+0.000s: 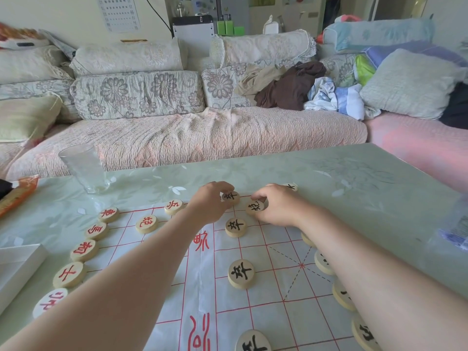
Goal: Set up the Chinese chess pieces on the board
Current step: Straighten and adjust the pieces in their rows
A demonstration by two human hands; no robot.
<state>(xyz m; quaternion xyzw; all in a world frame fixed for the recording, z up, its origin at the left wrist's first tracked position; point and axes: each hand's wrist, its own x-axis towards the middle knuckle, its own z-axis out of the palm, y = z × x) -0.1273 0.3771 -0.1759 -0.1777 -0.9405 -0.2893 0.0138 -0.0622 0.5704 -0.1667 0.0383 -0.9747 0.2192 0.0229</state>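
Red pieces (84, 250) are lined up along the left edge of the board (268, 307). At its far edge, a black soldier piece (231, 197) is pinched by the left hand (210, 202). Just beside it, a black cannon piece (255, 207) is gripped by the right hand (279, 207). Black's placement appears to be under way. Next, each piece should be centred on its intersection and released.

I see both hands at the far edge of the paper board (278, 287). Left hand (210, 201) curls its fingers on the far black piece (231, 197); right hand (278, 206) pinches the near black piece (255, 206) just beside it. More black pieces (235, 227) run in a column toward me. Red pieces (84, 250) line the board's left edge. Glass (84, 168) stands on the table (354, 188), far left
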